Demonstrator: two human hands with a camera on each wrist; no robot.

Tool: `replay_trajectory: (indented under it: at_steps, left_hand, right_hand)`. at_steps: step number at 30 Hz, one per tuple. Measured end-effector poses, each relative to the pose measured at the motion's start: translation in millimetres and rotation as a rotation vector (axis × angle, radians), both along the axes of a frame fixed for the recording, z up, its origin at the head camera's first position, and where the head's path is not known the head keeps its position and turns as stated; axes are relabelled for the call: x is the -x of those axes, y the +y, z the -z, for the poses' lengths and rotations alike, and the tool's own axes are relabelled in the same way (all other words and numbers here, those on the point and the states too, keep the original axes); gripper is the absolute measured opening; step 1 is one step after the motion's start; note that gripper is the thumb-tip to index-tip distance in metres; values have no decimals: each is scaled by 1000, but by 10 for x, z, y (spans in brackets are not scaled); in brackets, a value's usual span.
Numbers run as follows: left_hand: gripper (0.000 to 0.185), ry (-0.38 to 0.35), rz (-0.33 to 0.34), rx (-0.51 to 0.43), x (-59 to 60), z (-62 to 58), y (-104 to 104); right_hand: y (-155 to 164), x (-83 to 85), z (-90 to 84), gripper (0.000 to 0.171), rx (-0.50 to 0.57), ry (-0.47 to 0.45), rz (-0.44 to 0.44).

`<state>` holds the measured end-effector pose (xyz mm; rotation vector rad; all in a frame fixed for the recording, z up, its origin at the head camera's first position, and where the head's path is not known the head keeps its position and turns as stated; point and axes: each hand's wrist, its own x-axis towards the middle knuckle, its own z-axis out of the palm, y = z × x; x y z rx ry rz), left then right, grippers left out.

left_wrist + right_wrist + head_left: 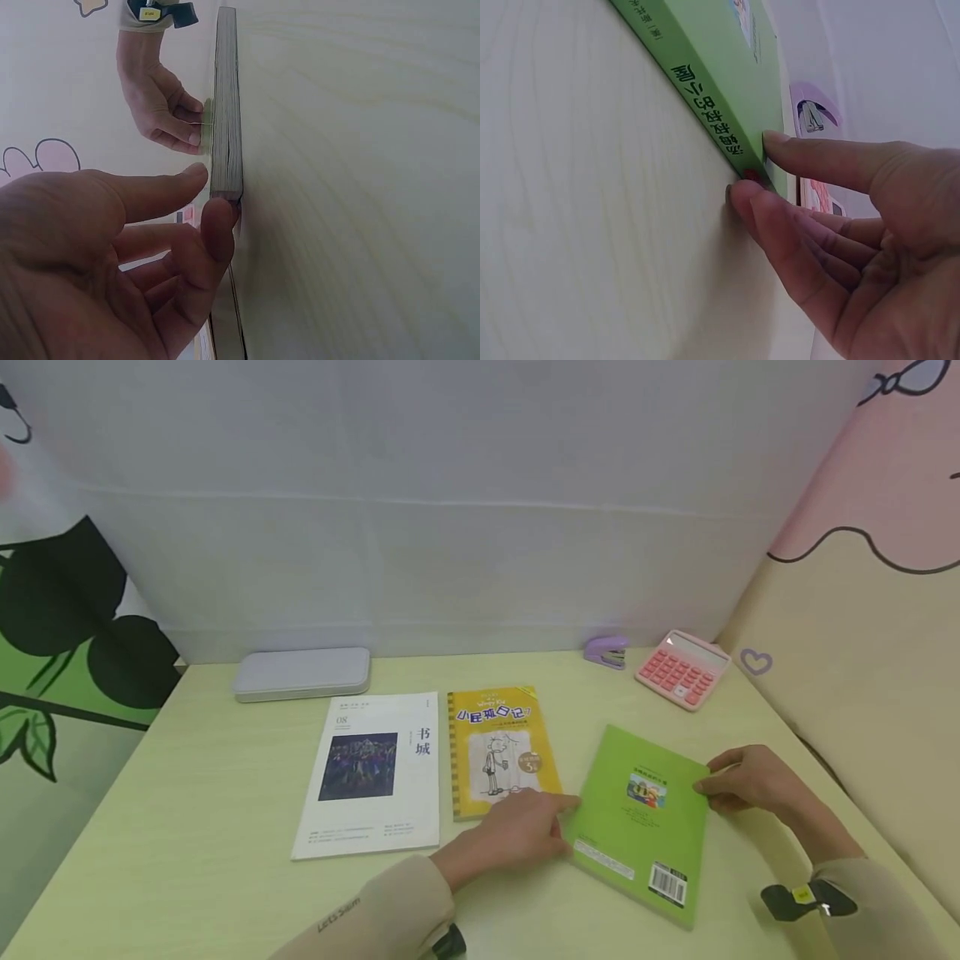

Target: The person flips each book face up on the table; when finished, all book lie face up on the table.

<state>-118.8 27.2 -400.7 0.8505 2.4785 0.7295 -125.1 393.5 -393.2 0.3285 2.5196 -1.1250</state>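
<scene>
Green book (645, 814), one of three, pinched by left grip (517, 835) and right grip (746, 781)

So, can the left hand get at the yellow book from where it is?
Probably yes: the left hand grips the green book's left edge, right beside the yellow book, and nothing lies between them. It would have to let go first.

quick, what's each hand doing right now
Left hand: pinching the left edge of the green book, thumb on the cover, fingers at its side.
Right hand: pinching the book's right edge near the spine.
</scene>
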Motion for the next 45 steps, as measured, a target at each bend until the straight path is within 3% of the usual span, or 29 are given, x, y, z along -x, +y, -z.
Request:
replay_trajectory:
  at_steps: [17,23,32,41,45]
  left_hand:
    - [68,1,0,26,0,19,34]
    - [67,-9,-2,34,2,18,42]
    - [67,-5,7,35,12,21,34]
    - [68,-3,16,45,9,15,26]
    - [68,1,16,54,5,14,24]
  right_hand:
    - [15,-30,0,65,-52,21,-21]
    - [43,-36,21,60,-23,26,-14]
    - [153,-41,77,41,163,23,33]
    - [299,-76,138,22,375,63,13]
    - [374,-102,167,33,460,101,-69]
